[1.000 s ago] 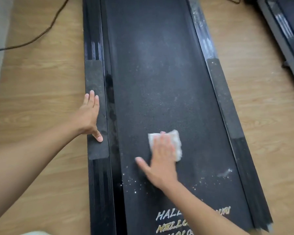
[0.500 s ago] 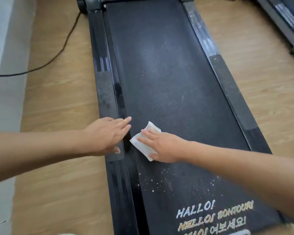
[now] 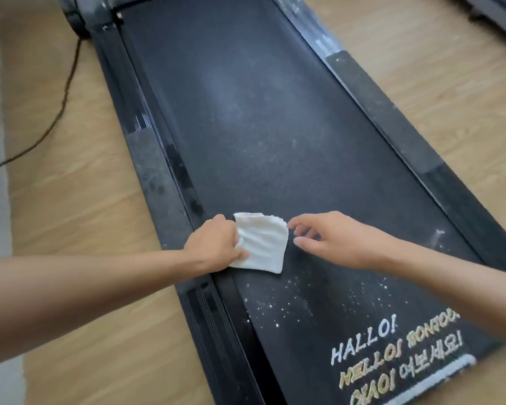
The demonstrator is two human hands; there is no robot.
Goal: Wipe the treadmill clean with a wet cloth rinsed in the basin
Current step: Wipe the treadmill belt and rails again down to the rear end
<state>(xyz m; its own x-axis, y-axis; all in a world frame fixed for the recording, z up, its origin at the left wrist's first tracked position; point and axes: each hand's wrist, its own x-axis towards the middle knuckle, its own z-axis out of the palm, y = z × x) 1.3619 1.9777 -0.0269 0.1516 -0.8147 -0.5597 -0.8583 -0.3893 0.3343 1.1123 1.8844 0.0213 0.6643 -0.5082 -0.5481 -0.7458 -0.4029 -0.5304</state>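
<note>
Midway through, by the look of it. White cloth (image 3: 260,245) clamped in left hand (image 3: 216,247) fingers at the belt's left edge; right hand (image 3: 330,239) fingers apart, empty, just beside. Treadmill (image 3: 275,127) belt beyond the fingers dusty, specks nearer. No basin visible.

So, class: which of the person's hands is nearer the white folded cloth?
Left. The left hand grips the white folded cloth at its left edge; the right hand hovers open just off its right edge.
</note>
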